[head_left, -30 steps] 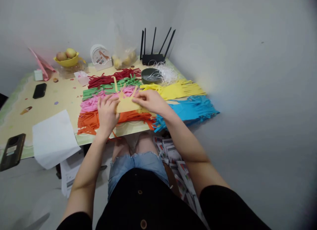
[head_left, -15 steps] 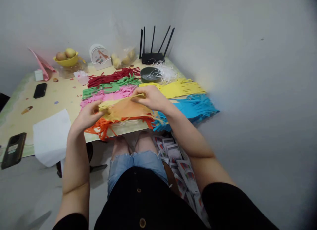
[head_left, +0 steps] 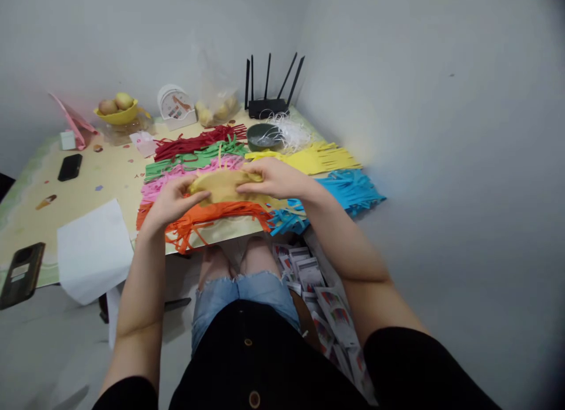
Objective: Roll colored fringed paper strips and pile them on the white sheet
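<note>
Between my two hands is a yellow fringed paper sheet (head_left: 223, 185), held up over the table's front part. My left hand (head_left: 174, 201) grips its left end, thumb in front. My right hand (head_left: 276, 179) pinches its right end, with thin strips hanging past the wrist. Just below lies an orange fringed paper stack (head_left: 216, 215). Behind are pink fringed paper (head_left: 161, 183), green fringed paper (head_left: 188, 161) and dark red fringed paper (head_left: 194, 142). To the right lie yellow fringed paper (head_left: 318, 158) and blue fringed paper (head_left: 351, 189), the latter partly behind my right arm.
A dark green bowl (head_left: 265, 140) with white strings (head_left: 293, 132) stands near a black router (head_left: 268, 108). At left are a white sheet (head_left: 92, 248), two phones, one a black phone (head_left: 69, 167), and a yellow fruit basket (head_left: 117, 113). Printed packets (head_left: 309, 272) lie below.
My hands have moved closer together, and the yellow sheet is bunched and bowed, with its orange-tinted face turned out of view. My left hand has shifted right. The camera view has shifted slightly.
</note>
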The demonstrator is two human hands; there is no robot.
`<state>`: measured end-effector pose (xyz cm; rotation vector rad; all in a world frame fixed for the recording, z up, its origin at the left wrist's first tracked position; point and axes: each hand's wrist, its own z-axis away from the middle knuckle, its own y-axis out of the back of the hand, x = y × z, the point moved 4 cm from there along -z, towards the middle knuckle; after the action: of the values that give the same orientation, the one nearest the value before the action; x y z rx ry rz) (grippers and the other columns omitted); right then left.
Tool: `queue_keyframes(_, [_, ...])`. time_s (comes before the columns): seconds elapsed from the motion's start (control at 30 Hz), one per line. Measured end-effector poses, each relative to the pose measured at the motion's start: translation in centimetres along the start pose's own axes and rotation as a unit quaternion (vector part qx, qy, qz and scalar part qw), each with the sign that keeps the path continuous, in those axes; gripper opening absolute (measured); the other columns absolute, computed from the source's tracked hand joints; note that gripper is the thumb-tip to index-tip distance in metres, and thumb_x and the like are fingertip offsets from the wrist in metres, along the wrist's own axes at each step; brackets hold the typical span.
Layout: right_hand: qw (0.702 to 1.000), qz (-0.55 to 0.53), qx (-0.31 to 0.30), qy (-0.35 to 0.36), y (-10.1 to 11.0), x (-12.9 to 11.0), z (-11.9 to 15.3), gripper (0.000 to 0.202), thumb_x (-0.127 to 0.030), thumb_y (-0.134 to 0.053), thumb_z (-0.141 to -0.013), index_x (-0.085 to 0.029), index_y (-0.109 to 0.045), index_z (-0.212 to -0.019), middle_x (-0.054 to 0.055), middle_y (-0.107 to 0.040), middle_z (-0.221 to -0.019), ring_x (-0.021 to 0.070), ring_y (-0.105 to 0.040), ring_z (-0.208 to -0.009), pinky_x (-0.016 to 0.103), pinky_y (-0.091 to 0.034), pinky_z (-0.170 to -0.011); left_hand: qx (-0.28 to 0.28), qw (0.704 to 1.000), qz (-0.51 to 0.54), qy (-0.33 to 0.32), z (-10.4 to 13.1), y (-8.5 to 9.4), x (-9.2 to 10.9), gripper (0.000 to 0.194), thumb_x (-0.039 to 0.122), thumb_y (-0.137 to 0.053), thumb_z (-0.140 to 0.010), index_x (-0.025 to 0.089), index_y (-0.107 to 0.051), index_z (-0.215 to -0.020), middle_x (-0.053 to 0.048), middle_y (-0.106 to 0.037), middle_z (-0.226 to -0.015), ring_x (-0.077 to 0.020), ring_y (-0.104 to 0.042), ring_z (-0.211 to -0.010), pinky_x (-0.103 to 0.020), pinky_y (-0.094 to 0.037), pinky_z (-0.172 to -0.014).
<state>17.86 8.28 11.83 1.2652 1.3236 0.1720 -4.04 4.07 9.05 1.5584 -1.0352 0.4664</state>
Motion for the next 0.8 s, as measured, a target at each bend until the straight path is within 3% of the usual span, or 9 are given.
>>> queue_keyframes(0.07, [0.997,-0.07,0.041,-0.005,0.0,0.6,0.2,0.023,-0.039,-0.063,-0.085,-0.017,-0.066,-0.085,0.003,-0.068,-0.089,0.0175,-0.06,-0.082,0.026,-0.042,-0.072,0.043,0.997,0.068,0.022,0.7,0.4,-0.3,0.033,0.05,-0.073,-0.078,0.018,-0.067,-0.079,-0.002,-0.064,-0.075,-0.016,-0.058,-0.067,-0.026,-0.049,-0.062])
queue_keyframes(0.2, [0.979,-0.158,0.128,-0.006,-1.0,0.5,0.3,0.027,-0.039,-0.063,-0.084,-0.016,-0.066,-0.098,0.006,-0.068,-0.101,0.0202,-0.061,-0.094,0.028,-0.046,-0.078,0.144,0.978,0.141,0.061,1.9,0.3,0.0,0.031,0.046,-0.076,-0.076,0.019,-0.063,-0.083,0.001,-0.057,-0.071,-0.0118,-0.051,-0.06,-0.021,-0.043,-0.054])
queue_keyframes(0.4, [0.955,-0.254,0.154,0.014,-2.0,-0.1,1.1,0.023,-0.039,-0.066,-0.086,-0.017,-0.07,-0.092,0.002,-0.068,-0.09,0.0148,-0.061,-0.081,0.025,-0.047,-0.073,0.186,0.941,0.266,0.096,3.1,0.4,0.2,0.024,0.034,-0.08,-0.066,0.019,-0.069,-0.081,0.001,-0.061,-0.069,-0.0097,-0.052,-0.054,-0.019,-0.042,-0.051])
queue_keyframes(0.5, [0.945,-0.279,0.149,0.08,-1.8,-0.2,1.5,0.02,-0.037,-0.071,-0.085,-0.018,-0.073,-0.082,0.002,-0.069,-0.085,0.0141,-0.062,-0.081,0.026,-0.048,-0.076,0.168,0.932,0.309,0.093,3.4,0.7,0.5,0.012,0.023,-0.078,-0.058,0.017,-0.07,-0.065,-0.002,-0.063,-0.065,-0.0101,-0.053,-0.051,-0.02,-0.04,-0.047])
queue_keyframes(0.6, [0.94,-0.276,0.161,0.123,-1.4,-0.2,1.6,0.017,-0.032,-0.073,-0.083,-0.018,-0.073,-0.074,0.003,-0.069,-0.083,0.0142,-0.061,-0.08,0.028,-0.048,-0.079,0.132,0.943,0.298,0.069,3.6,0.6,1.1,0.003,0.018,-0.071,-0.056,0.017,-0.069,-0.054,-0.004,-0.063,-0.061,-0.0122,-0.054,-0.052,-0.022,-0.039,-0.048])
queue_keyframes(0.73, [0.948,-0.239,0.162,0.13,-0.9,-0.2,1.7,0.012,-0.022,-0.068,-0.081,-0.017,-0.07,-0.07,0.003,-0.066,-0.08,0.0151,-0.06,-0.08,0.029,-0.048,-0.078,0.104,0.978,0.18,0.011,4.0,1.5,2.3,0.012,0.015,-0.063,-0.062,0.019,-0.073,-0.058,-0.005,-0.067,-0.07,-0.0143,-0.057,-0.062,-0.025,-0.044,-0.057])
queue_keyframes(0.8, [0.955,-0.204,0.165,0.135,-0.5,-0.4,1.8,0.013,-0.015,-0.062,-0.079,-0.016,-0.069,-0.069,0.003,-0.064,-0.081,0.0146,-0.06,-0.081,0.028,-0.047,-0.077,0.06,0.993,0.097,-0.019,4.2,2.6,3.0,0.014,0.017,-0.062,-0.068,0.02,-0.075,-0.064,-0.005,-0.067,-0.072,-0.0169,-0.061,-0.07,-0.027,-0.049,-0.067])
